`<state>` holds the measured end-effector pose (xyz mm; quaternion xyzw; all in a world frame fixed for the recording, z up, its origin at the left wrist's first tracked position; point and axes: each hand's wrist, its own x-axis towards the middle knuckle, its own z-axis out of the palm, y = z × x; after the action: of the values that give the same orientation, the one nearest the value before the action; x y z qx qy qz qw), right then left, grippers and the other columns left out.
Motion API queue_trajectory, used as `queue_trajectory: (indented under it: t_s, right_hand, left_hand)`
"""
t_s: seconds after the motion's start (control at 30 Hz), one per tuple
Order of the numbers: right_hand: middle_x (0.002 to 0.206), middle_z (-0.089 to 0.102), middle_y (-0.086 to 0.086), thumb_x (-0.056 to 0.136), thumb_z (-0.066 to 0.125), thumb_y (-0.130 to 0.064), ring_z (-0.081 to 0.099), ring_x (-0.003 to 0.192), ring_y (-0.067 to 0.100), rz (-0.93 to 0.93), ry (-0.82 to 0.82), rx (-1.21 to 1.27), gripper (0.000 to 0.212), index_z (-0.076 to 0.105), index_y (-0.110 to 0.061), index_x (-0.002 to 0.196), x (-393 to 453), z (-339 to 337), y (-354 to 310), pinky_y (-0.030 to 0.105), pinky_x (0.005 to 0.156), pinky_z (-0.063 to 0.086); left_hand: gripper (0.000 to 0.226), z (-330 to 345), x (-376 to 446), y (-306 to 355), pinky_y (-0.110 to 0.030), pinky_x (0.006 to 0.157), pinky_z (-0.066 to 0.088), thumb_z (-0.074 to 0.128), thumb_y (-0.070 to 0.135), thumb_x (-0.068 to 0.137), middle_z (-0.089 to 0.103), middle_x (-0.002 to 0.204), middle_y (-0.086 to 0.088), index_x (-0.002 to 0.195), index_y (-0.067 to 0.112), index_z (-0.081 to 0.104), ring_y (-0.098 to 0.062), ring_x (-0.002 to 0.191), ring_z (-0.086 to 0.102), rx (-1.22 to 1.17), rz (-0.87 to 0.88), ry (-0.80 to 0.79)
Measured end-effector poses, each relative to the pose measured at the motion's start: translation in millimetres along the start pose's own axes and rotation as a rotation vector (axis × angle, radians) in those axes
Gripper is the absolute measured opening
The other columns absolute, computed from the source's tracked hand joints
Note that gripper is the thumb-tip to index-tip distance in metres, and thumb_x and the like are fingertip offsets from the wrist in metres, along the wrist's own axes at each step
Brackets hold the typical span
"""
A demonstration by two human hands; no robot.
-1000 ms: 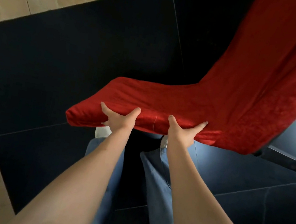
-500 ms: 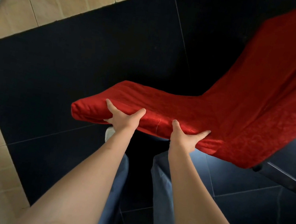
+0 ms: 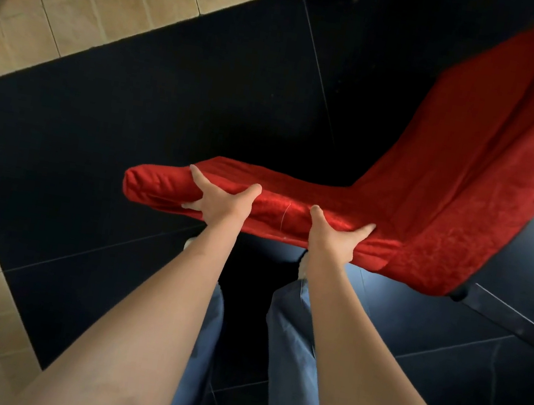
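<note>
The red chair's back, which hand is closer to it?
Right. The right hand grips the seat at its front edge, nearer the back; the left hand grips that edge farther off, toward the free corner.

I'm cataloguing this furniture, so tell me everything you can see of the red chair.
The red chair is covered in plush, faintly patterned red fabric: a padded seat and a long back rising to the upper right. A dark frame bar shows under its right side. The left hand and right hand hold the seat's front edge, thumbs on top.
</note>
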<state>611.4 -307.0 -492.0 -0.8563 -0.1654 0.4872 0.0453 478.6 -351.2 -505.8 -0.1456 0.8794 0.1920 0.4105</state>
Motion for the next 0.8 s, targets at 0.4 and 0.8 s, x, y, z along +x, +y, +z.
queue_trajectory:
  t_s: [0.4,0.8]
  right_hand:
    - [0.133,0.054,0.013,0.075,0.08,-0.042,0.061,0.1,0.025,-0.015,-0.013,0.01,0.115,-0.006,-0.04,0.153,0.9,-1.3,4.2,0.034,0.083,0.045]
    - [0.071,0.043,-0.006,0.08,0.07,-0.055,0.06,0.06,0.014,-0.089,-0.13,-0.357,0.109,-0.009,-0.037,0.153,8.7,-21.6,3.0,0.035,0.068,0.055]
  left_hand:
    - [0.123,-2.7,-4.2,1.8,-0.048,0.091,0.049,0.086,0.041,0.068,-0.012,0.157,-0.028,0.151,0.044,-0.006,-0.043,0.123,0.05,0.006,-0.003,-0.004]
    - [0.122,-8.6,-8.1,-2.6,-0.037,0.08,0.043,0.082,0.052,0.069,-0.014,0.155,-0.031,0.149,0.047,-0.01,-0.043,0.121,0.053,0.02,0.029,-0.037]
